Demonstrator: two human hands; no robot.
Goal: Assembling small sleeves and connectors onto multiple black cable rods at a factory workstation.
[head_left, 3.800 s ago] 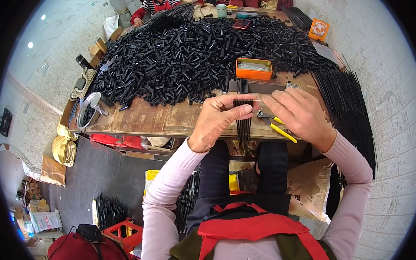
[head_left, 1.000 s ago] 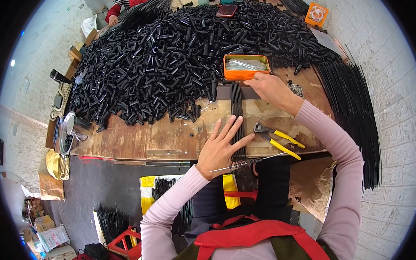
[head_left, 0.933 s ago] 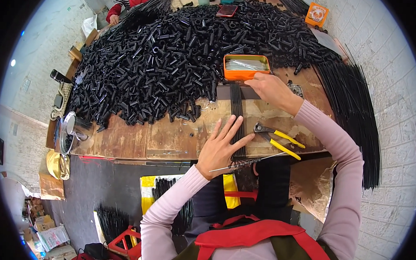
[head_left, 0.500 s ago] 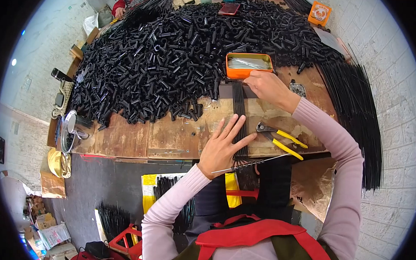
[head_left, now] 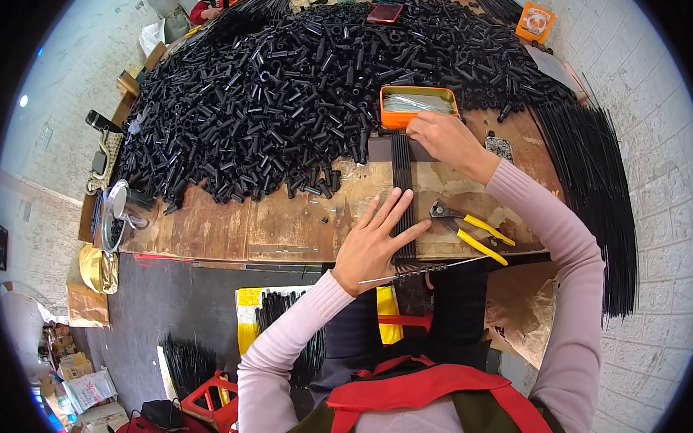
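My left hand (head_left: pixel 370 244) lies flat with fingers spread across a row of thin black rods (head_left: pixel 402 171) near the table's front edge. At the far end of those rods, my right hand (head_left: pixel 444 142) has its fingertips pinched together, just in front of an orange tin (head_left: pixel 398 121) of thin pale sticks or wires. What the pinch holds, if anything, is hidden. A thin metal rod (head_left: pixel 461 262) strung with small dark pieces crosses the rods' near end, beside my left wrist. Yellow-handled pliers (head_left: pixel 483 235) rest to the right of the rods.
A large heap of short black tubular parts (head_left: pixel 267 99) covers the table's far and left side. Long black rods (head_left: pixel 592 187) hang over the right edge. A small clear box (head_left: pixel 499 148) sits near my right wrist. Across the table, another person's hand (head_left: pixel 211 13) shows.
My right fingertips have moved slightly closer to the far ends of the rods. My left hand stays flat on them. The whole view has shifted a little.
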